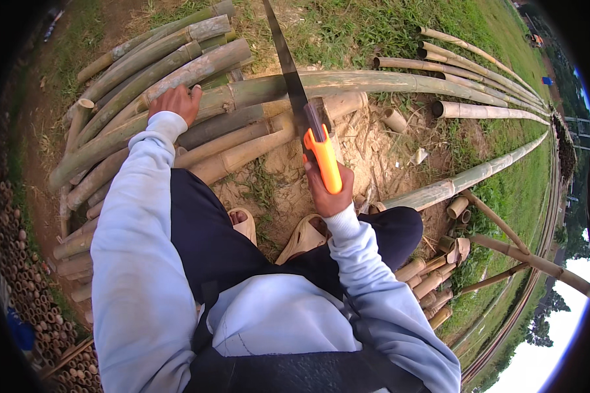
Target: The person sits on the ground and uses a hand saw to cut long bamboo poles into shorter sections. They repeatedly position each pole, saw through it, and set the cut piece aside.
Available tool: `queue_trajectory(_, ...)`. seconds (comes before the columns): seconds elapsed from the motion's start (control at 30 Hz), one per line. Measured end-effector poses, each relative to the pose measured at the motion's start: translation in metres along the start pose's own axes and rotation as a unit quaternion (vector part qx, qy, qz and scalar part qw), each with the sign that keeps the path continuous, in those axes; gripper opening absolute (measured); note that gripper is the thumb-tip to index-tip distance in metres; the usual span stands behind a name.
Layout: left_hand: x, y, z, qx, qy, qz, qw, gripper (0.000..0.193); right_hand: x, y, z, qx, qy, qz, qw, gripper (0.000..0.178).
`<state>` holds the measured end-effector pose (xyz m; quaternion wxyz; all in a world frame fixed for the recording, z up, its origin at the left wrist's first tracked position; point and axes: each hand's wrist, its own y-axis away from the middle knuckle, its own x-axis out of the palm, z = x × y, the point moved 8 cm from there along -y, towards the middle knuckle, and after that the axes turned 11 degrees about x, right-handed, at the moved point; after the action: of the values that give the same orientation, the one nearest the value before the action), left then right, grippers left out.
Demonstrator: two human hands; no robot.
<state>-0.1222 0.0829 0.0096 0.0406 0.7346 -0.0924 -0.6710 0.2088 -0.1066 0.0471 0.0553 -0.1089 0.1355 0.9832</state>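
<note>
A long green bamboo pole (387, 82) lies crosswise in front of me over a stack of cut bamboo. My left hand (176, 103) bears down on the pole left of the saw, its fingers curled over the far side and partly hidden. In my right hand (331, 190) is a handsaw (324, 157), gripped by its orange and black handle. Its dark blade points away from me and crosses the long pole. Whether the teeth have entered the bamboo, I cannot tell.
Cut bamboo lengths (223, 56) are piled at the left. Longer poles (478, 75) lie on the grass at the right, one pole (452, 187) reaching near my right knee. Short offcuts (432, 281) lie beside my right leg. Many bamboo ends (29, 275) show at far left.
</note>
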Motion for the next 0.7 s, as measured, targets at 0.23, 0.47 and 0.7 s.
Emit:
queue_trajectory(0.23,0.003,0.011,0.012,-0.004,-0.009,0.011,1.000,0.062,-0.020,0.095,-0.037,0.081,-0.012,-0.001,0.997,0.017)
queue_trajectory(0.47,0.005,0.008,0.006,-0.014,-0.002,0.019,1.000,0.064,-0.031,0.078,-0.026,0.082,-0.007,0.009,0.997,0.018)
queue_trajectory(0.7,-0.002,0.008,0.012,-0.018,0.004,-0.005,1.000,0.065,-0.010,0.065,-0.023,0.065,-0.017,0.006,0.998,0.015)
